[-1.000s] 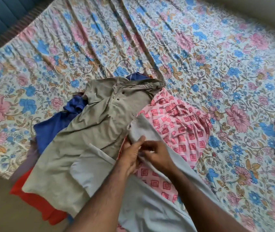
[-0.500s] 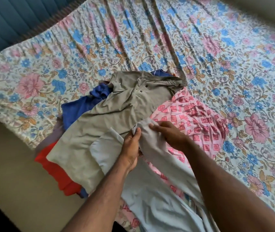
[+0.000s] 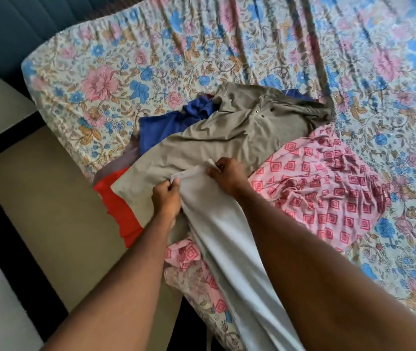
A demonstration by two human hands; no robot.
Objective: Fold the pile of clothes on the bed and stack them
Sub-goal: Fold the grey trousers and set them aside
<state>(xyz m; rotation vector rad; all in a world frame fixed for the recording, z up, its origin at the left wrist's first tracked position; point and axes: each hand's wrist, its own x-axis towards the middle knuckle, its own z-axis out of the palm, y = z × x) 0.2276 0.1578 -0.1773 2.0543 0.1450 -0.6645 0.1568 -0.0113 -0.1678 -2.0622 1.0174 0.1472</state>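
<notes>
Now pinching far edge of pale grey garment [image 3: 217,224] with left hand [image 3: 167,198] and right hand [image 3: 228,174], hands spread further apart than before, frame centre.

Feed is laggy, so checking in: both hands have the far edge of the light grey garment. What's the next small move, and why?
Probably draw the hands apart and lift, so the edge pulls taut. The left hand and right hand each pinch the light grey garment at its far edge, close together, and it trails bunched toward the person over the olive shirt and pink patterned cloth. Spreading it clear of the pile should make folding easier.
</notes>
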